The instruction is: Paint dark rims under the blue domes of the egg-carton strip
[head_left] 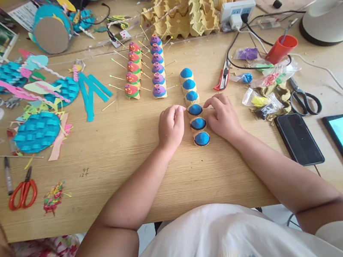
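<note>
White shirt; left grip and right grip perhaps against blue-topped strip.

Bare tabletop gives wide passage left of the left hand, as far as orange-handled scissors. Ahead, a red row and a purple row bristle with thin sticks, blocking the way. A gap runs forward between the blue-topped strip and a utility knife. Small plastic bags and a black phone obstruct the right side.
</note>
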### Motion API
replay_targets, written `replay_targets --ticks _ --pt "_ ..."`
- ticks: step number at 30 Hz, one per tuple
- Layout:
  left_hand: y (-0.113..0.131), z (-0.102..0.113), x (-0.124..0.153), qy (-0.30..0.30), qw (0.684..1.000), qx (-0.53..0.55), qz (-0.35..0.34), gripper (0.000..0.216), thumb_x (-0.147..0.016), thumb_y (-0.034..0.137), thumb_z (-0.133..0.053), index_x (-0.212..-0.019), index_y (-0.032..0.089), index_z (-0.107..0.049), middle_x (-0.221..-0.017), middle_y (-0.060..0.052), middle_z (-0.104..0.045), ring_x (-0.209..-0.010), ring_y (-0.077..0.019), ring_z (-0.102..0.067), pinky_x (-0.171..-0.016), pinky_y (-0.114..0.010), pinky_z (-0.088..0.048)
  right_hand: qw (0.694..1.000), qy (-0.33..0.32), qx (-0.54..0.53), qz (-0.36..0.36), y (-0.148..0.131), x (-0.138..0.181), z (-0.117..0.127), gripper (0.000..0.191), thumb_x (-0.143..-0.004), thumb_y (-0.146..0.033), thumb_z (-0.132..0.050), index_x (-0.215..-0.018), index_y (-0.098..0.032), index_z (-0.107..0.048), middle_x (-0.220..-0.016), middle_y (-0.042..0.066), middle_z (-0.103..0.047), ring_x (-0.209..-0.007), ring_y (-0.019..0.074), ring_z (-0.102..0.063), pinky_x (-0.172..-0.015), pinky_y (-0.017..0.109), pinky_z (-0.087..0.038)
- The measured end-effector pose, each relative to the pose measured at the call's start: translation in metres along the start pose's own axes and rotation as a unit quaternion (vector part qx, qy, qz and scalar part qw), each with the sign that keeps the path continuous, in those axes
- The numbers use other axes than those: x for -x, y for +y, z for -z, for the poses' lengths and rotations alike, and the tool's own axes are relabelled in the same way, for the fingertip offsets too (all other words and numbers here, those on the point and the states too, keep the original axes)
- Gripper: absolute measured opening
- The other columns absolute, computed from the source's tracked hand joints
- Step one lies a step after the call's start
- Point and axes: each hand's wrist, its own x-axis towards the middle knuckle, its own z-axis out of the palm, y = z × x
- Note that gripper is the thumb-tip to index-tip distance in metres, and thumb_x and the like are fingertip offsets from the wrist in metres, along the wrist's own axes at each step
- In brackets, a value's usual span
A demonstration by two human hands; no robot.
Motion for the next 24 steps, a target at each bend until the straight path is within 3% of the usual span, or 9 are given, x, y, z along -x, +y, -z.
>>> replay_targets --ticks 24 --pt "0.0016 -0.0007 0.0003 -0.013 1.000 -0.016 -0.006 0.050 -0.117 0.052 -0.036 -0.096 0.027 -0.074 -0.099 -0.008 -0.082 -0.101 -0.0268 -0.074 -0.098 -0.043 -0.053 1.000 0.004 -0.007 -0.017 -0.0015 -0.0001 -0.0001 0.039 -0.079 -0.004 -0.055 -0.108 -0.027 -0.069 -0.122 0.011 -0.065 -0.118 0.0345 -0.061 -0.109 0.062 -0.054"
